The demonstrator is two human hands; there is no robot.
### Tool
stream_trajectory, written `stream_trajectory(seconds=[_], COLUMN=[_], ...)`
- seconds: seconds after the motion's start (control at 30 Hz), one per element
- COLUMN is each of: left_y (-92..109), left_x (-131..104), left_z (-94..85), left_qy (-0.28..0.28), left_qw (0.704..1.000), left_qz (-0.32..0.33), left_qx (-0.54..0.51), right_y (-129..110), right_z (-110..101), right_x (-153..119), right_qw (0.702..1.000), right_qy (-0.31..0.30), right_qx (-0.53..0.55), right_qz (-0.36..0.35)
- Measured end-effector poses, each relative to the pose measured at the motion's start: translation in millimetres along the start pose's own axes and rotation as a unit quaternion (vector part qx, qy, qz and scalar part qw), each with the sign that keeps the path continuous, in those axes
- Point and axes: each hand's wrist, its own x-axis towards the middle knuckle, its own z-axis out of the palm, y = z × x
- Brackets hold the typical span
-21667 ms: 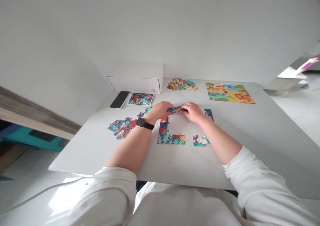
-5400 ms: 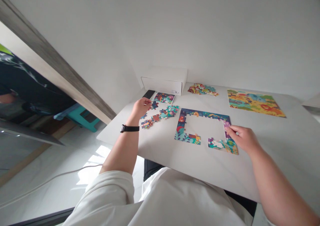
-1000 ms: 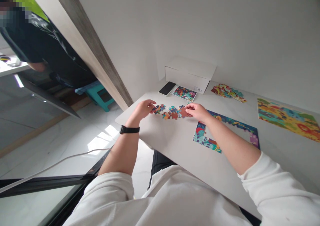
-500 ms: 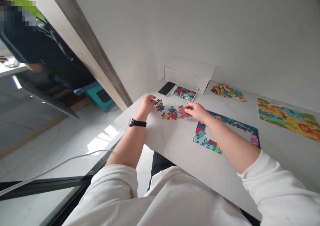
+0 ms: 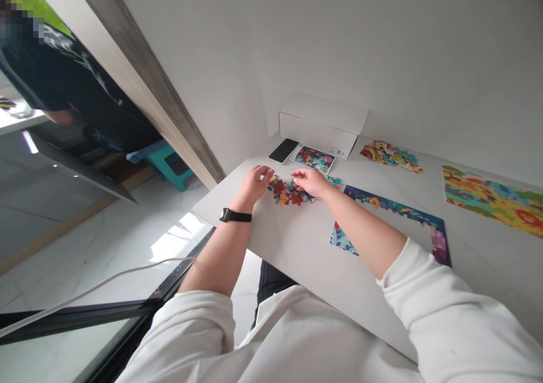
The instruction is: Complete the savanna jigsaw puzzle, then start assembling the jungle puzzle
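Loose jigsaw puzzle pieces (image 5: 292, 195), brown, orange, teal and dark blue, lie in a small heap between my hands. My left hand (image 5: 254, 185), with a black-banded watch (image 5: 235, 215) on the wrist, is at the heap's left edge, thumb and fingers closed together. Over the heap's right part is my right hand (image 5: 311, 182), its fingertips bent in a pinch. Whatever either hand holds is too small or hidden to make out. Right of the heap lies a puzzle frame (image 5: 396, 209) with a dark blue border, partly covered by my right forearm.
Behind the heap are a phone (image 5: 283, 151), a picture card (image 5: 314, 159) and a white box (image 5: 316, 131). Another pile of pieces (image 5: 390, 155) and a yellow-green puzzle (image 5: 494, 199) lie farther right. A person in dark clothes (image 5: 80, 89) sits beyond the partition at left.
My right hand has moved left from the brown piece at the heap's right side, closer to my left hand. Brown pieces now show beside my left fingers, and the heap looks rearranged.
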Motion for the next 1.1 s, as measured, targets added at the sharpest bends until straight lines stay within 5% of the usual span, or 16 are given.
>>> stream_trajectory(seconds=[0.2, 0.4, 0.77, 0.97, 1.1], left_y=[11, 22, 21, 31, 33], left_x=[-6, -9, -5, -11, -14], left_z=[13.8, 32.0, 32.4, 29.5, 30.8], left_qy=[-0.060, -0.108, -0.085, -0.149, -0.174], left_qw=[0.993, 0.979, 0.982, 0.963, 0.951], left_qz=[0.098, 0.135, 0.150, 0.219, 0.245], left_qx=[0.026, 0.112, 0.082, 0.057, 0.067], right_y=[4, 12, 19, 19, 19], right_z=[-15, -28, -49, -62, -70], right_x=[4, -13, -26, -24, -24], right_qw=[0.925, 0.874, 0.901, 0.981, 0.994], right_qy=[0.036, -0.048, -0.040, 0.074, 0.098], right_qx=[-0.360, -0.469, -0.395, -0.177, -0.037], right_qz=[-0.120, -0.116, -0.176, -0.041, 0.041])
